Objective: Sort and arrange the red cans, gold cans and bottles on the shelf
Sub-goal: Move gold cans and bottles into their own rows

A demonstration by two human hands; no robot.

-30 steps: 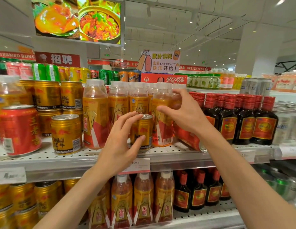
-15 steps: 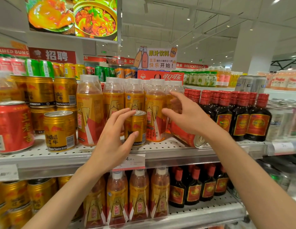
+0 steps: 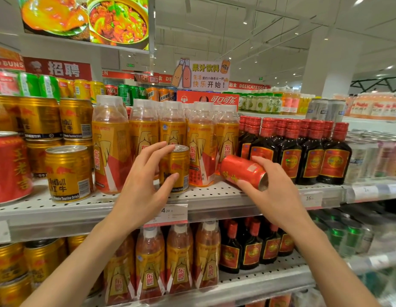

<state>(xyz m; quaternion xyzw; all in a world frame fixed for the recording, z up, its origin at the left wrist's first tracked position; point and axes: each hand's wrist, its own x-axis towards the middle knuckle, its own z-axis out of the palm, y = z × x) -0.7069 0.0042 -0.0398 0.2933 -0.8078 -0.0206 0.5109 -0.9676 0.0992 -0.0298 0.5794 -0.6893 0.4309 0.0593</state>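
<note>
1. At the far left of the perforated grey metal shelf [image 3: 214, 197] stands a big red drinks can with gold lettering [image 3: 10, 168], and just beside it a short gold metal can with a red bull print [image 3: 68, 173], with more gold cans stacked behind. These look like the home groups for the strays.

2. Further along, among the tall orange-labelled plastic bottles [image 3: 110, 147], the left hand [image 3: 141, 185] wraps around a lone gold can with a silver top [image 3: 176, 168], thumb at the front, fingers curled over the rim. The can is upright on the shelf, in front of the bottle row. I would lift it straight up before swinging left, so it does not nudge the bottles touching it.

3. To the right, the right hand [image 3: 274, 191] holds a red aluminium can [image 3: 243, 171] lying tilted on its side, base towards us, between the orange bottles and the dark glass bottles with red caps [image 3: 290, 151]. The grip is at the base end only; a fuller hold round the body would seem safer.

4. Turn it upright as it comes out, clear of the dark bottles, which look heavy and breakable.
</note>
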